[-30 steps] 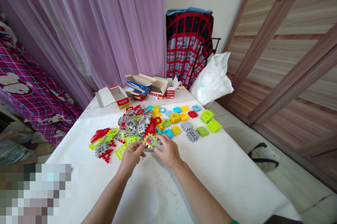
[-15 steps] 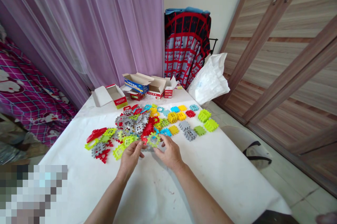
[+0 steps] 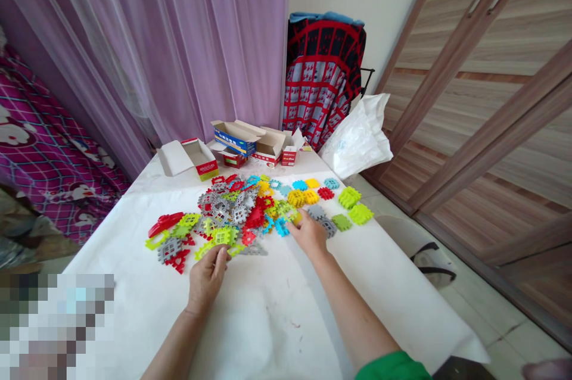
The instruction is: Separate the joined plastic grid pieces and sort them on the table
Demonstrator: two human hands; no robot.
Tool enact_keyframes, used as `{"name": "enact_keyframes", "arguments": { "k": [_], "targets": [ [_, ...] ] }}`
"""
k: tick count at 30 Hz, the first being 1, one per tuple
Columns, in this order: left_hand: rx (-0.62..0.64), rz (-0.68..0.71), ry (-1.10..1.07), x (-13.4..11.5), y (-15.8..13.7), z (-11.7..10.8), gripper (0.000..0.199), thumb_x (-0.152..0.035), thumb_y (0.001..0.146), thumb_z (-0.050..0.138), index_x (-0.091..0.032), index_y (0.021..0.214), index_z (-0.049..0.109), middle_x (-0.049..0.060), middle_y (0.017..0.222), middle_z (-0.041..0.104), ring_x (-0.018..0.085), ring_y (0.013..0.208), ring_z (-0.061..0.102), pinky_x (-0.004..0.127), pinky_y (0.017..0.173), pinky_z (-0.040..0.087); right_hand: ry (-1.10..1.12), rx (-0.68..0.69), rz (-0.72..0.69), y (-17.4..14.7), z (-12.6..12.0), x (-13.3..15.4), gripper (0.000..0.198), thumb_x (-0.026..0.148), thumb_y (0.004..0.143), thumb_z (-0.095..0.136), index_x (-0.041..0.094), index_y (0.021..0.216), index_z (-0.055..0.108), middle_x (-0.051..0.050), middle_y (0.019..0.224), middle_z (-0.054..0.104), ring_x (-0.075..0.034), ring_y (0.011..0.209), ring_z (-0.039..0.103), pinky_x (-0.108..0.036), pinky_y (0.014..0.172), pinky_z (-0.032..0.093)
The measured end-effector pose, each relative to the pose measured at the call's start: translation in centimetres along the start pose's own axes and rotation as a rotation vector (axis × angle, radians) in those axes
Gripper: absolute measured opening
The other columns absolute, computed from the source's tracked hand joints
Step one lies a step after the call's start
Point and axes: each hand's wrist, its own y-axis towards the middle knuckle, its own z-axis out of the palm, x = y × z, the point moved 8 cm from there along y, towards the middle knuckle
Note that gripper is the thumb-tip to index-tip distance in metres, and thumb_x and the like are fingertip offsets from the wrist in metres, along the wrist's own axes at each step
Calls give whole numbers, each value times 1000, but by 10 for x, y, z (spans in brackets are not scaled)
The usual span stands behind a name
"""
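My left hand (image 3: 208, 276) is at the near edge of the mixed pile. Its thumb and fingers are pinched at a yellow-green window-patterned building piece (image 3: 220, 236). My right hand (image 3: 310, 238) reaches over the sorted pieces, gripping a light green interlocking building piece (image 3: 288, 212) at the fingertips. Just below that piece lies a blue piece (image 3: 281, 226). Grey pieces (image 3: 318, 213) are partly hidden behind my right hand. The pile between my hands holds grey window pieces (image 3: 221, 210) and red pieces (image 3: 255, 217).
Several opened cardboard boxes (image 3: 268, 145) stand along the table's back edge. Sorted yellow stacks (image 3: 297, 198) and bright green stacks (image 3: 361, 214) lie at the right. A white plastic bag (image 3: 357, 139) leans at the far right corner. Wooden wardrobe doors (image 3: 482, 112) rise beyond.
My hands have moved apart. The right hand carried the light green piece right and away from me, toward the sorted pieces. The left hand shifted left to a yellow-green piece at the pile.
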Motion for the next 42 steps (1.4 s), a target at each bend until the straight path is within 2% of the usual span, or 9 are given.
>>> {"name": "enact_keyframes", "arguments": {
  "k": [4,8,13,20,34,42],
  "targets": [
    [23,-27,-6,3,0,2,39,-54,88,42,-23,90,65,0,68,68,14,54,61,24,57,51,-247,19,1,21,-9,16,43,45,86,56,20,121,56,-11,93,73,-26,88,69,-32,72,46],
    [32,-41,-31,4,0,2,40,-55,88,41,-23,89,66,0,67,68,14,54,60,24,57,51,-331,28,-10,35,-11,28,34,38,87,56,18,114,56,-13,97,72,-25,93,68,-32,75,47],
    [31,-43,-49,4,1,2,38,-54,86,44,-24,87,67,-1,66,68,14,53,61,24,56,51,-352,75,-47,42,-2,43,33,32,84,59,17,112,58,-14,98,72,-25,96,67,-31,78,47],
    [34,-53,-73,5,1,3,40,-55,86,44,-23,85,67,0,64,67,14,52,60,24,56,51,-246,73,-82,42,17,59,42,50,84,56,21,114,59,-11,102,72,-24,96,67,-31,77,47],
    [64,-67,-122,8,2,6,41,-55,86,44,-22,84,67,0,63,65,14,51,59,25,55,50,-260,100,47,46,15,35,43,48,82,56,16,110,63,-16,104,71,-27,100,66,-33,79,48],
    [59,-77,-131,10,2,7,40,-55,85,46,-21,83,67,0,64,65,14,52,58,25,55,50,-267,117,42,44,17,35,45,50,81,57,16,110,64,-17,107,70,-29,102,66,-35,79,49]
  ]
}}
